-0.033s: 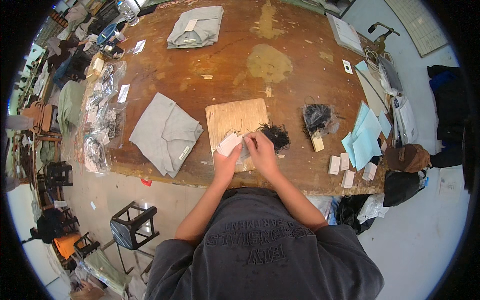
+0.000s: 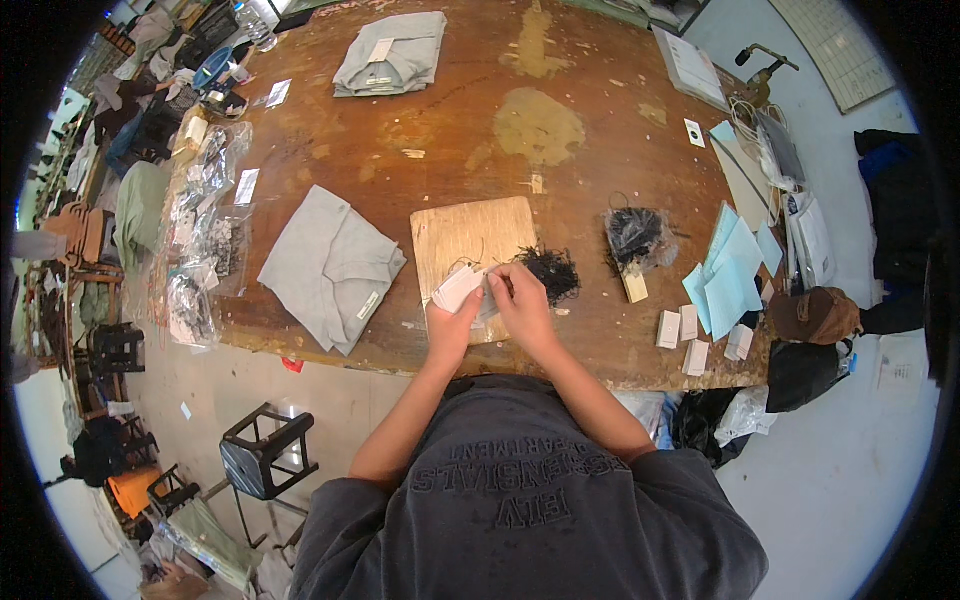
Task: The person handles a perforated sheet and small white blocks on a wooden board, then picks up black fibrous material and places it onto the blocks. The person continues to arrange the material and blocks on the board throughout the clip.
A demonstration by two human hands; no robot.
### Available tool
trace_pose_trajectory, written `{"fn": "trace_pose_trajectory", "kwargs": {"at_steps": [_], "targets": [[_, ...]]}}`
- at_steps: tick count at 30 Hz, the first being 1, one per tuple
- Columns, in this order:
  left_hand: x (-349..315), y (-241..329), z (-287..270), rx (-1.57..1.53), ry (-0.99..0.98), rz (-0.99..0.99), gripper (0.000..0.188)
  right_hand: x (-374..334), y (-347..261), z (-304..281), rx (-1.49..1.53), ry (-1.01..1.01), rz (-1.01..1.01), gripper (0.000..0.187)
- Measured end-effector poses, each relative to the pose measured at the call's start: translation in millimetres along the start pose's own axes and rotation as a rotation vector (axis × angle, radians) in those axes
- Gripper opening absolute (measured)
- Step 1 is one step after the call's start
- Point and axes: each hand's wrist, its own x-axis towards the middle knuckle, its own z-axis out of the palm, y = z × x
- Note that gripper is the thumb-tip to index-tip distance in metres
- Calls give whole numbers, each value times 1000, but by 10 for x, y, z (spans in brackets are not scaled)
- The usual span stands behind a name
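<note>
My left hand (image 2: 456, 328) is closed around a small stack of pale hang tags (image 2: 459, 287), with thin dark strings at their top. My right hand (image 2: 525, 303) meets it at the tags' right side, thumb and fingers pinched together; whatever is between them is too small to make out. Both hands are over a light wooden board (image 2: 470, 225) near the table's front edge. Beside my right fingers lies a tangled heap of black strings (image 2: 551, 276). To the left rests a folded grey garment (image 2: 335, 270) with a small label.
Another folded grey garment (image 2: 392, 52) with a tag lies at the far side of the table (image 2: 450, 130). Small stacks of tags (image 2: 695, 357), light blue papers (image 2: 730, 275) and a plastic bag of black strings (image 2: 640, 237) are on the right. Clear plastic bags (image 2: 215, 230) line the left edge.
</note>
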Motion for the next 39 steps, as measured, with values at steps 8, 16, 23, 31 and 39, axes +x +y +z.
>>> {"fn": "trace_pose_trajectory", "kwargs": {"at_steps": [8, 16, 23, 31, 39], "targets": [[124, 125, -31, 731, -83, 647, 27, 71, 133, -23, 159, -65, 200, 7], [130, -78, -187, 900, -326, 822, 35, 109, 714, -188, 110, -52, 424, 22], [345, -443, -348, 201, 42, -43, 29, 235, 1299, -651, -630, 315, 394, 30], [309, -355, -469, 165, 108, -49, 28, 190, 1576, -934, -176, 555, 291, 24], [302, -344, -358, 143, 3, -133, 25, 207, 1121, -1047, 167, 525, 323, 26]]}}
